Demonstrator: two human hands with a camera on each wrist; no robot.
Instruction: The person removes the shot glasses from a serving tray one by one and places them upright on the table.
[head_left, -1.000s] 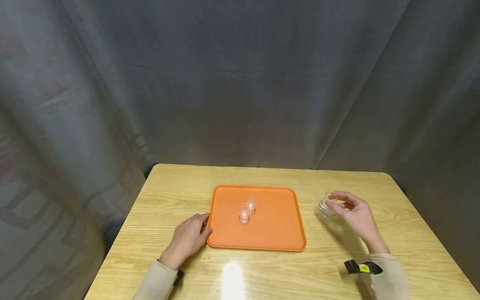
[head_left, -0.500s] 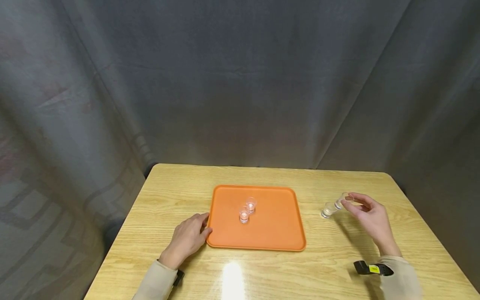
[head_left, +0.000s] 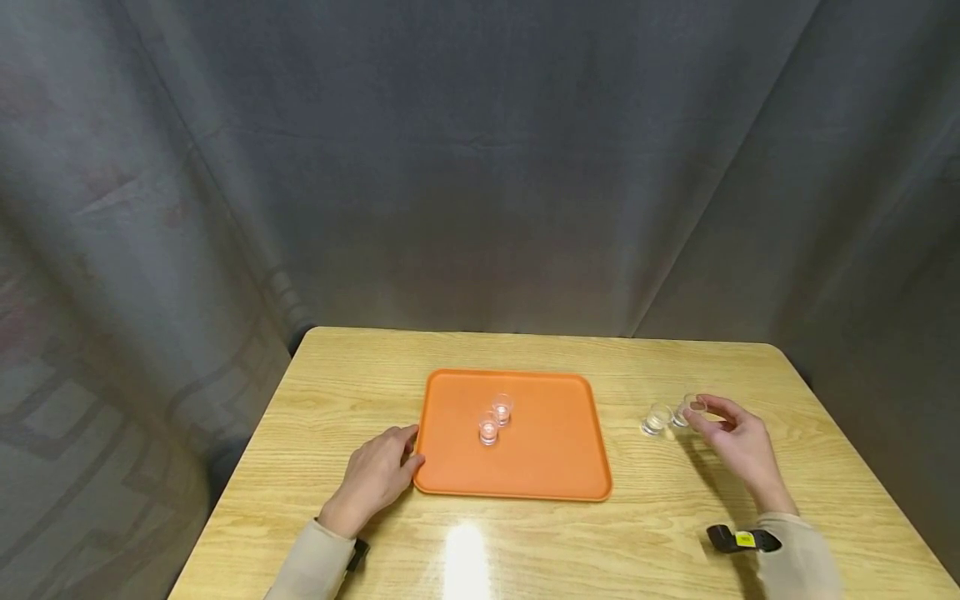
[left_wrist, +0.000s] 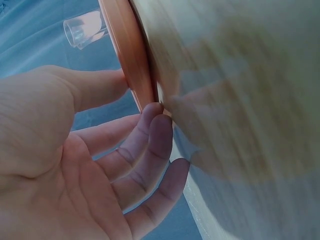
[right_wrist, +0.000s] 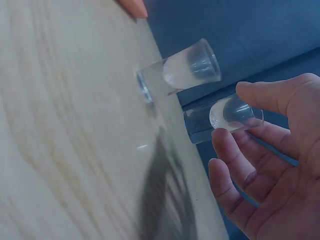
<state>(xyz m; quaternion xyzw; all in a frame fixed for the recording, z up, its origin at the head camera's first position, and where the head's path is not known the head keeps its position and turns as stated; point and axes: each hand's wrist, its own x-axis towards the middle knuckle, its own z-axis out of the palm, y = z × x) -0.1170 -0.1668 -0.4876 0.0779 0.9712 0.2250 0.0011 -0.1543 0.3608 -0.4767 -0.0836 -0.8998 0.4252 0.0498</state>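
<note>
My left hand (head_left: pixel 380 473) is at the left side of an orange tray (head_left: pixel 540 467). In the left wrist view the thumb lies on the tray's rim and the fingertips meet its outer edge by the tabletop. On the tray, two small clear shot glasses stand close together, a front one (head_left: pixel 488 432) and a back one (head_left: pixel 502 411). To the right of the tray, my right hand (head_left: pixel 738 450) holds a clear shot glass (right_wrist: pixel 225 117) near its rim, between thumb and fingers. Another upright shot glass (head_left: pixel 656 421) stands just left of it on the table.
The wooden table (head_left: pixel 360 358) has a bright reflection near its front. A dark grey curtain (head_left: pixel 480 167) hangs behind the table and along both sides. Black bands are on both wrists; the right band (head_left: pixel 742 539) shows a yellow label.
My right hand has moved right with its shot glass, away from above the standing one, then lowered it beside that glass. The left hand and tray have stayed put.
</note>
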